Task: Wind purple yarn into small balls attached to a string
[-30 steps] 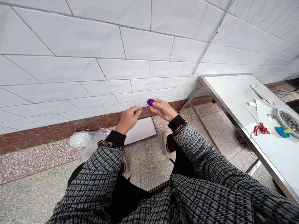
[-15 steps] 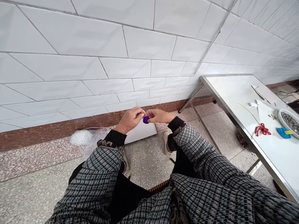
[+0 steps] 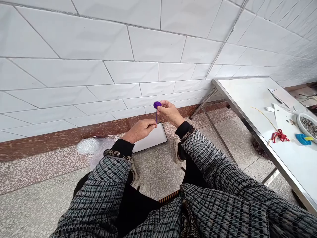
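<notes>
A small round purple yarn piece (image 3: pixel 157 105) is pinched between the thumb and fingers of my right hand (image 3: pixel 169 112), in front of the wall's base. From it a short purple strand (image 3: pixel 156 116) runs straight down to my left hand (image 3: pixel 141 130), whose thumb and forefinger are pressed together on its lower end. The strand looks taut. Beneath my hands lies a white flat panel or box with a dark edge (image 3: pixel 151 140) on the floor; my left hand and sleeve cover part of it.
White yarn (image 3: pixel 88 146) in clear plastic lies on the floor at left. On the right stands a metal-edged white table (image 3: pixel 250 96), bearing a red knotted cord (image 3: pixel 280 135), a blue tape dispenser (image 3: pixel 303 139) and a bowl of seeds (image 3: pixel 308 125). The tiled wall (image 3: pixel 133 72) is close ahead.
My right hand has risen with the purple yarn piece, away from my left hand. The strand between them now shows stretched. My left hand has dropped slightly.
</notes>
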`<state>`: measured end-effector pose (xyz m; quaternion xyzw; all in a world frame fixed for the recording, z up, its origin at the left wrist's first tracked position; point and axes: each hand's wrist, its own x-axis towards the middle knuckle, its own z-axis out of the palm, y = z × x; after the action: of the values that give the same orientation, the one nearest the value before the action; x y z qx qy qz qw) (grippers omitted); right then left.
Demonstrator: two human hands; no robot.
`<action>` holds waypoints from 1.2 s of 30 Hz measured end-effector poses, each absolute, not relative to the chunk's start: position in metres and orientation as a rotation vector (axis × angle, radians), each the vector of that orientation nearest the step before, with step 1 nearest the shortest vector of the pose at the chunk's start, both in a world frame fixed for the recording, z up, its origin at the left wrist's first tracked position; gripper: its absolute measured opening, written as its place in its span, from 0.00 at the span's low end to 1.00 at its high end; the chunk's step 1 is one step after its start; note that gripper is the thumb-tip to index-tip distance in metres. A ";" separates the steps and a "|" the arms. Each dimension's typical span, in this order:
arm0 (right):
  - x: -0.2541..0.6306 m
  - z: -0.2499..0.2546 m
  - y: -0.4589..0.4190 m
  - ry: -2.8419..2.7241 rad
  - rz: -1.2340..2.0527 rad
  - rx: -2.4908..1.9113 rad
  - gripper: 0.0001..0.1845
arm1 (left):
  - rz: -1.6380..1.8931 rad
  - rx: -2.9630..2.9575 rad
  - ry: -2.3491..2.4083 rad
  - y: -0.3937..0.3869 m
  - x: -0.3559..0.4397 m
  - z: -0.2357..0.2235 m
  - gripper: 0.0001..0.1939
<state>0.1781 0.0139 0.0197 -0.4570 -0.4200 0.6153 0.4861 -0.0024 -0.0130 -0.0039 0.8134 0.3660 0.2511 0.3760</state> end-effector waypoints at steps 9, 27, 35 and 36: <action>0.174 0.005 0.005 -1.797 1.621 -1.192 0.13 | 0.838 2.025 1.116 -0.011 -0.022 0.013 0.14; 0.173 -0.007 0.015 -1.114 1.406 -1.287 0.12 | 0.464 2.065 0.837 -0.020 -0.010 0.007 0.17; 0.173 0.001 0.003 -1.786 1.804 -1.107 0.14 | 0.774 1.791 1.093 -0.014 -0.027 0.011 0.16; 0.175 0.002 0.002 -1.759 1.927 -0.985 0.15 | 0.782 1.782 1.141 -0.013 -0.029 0.010 0.16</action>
<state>0.1746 0.0021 0.0020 -0.3477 -0.6210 0.6802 0.1752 -0.0286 -0.0125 0.0103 0.7136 0.4571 0.3133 0.4286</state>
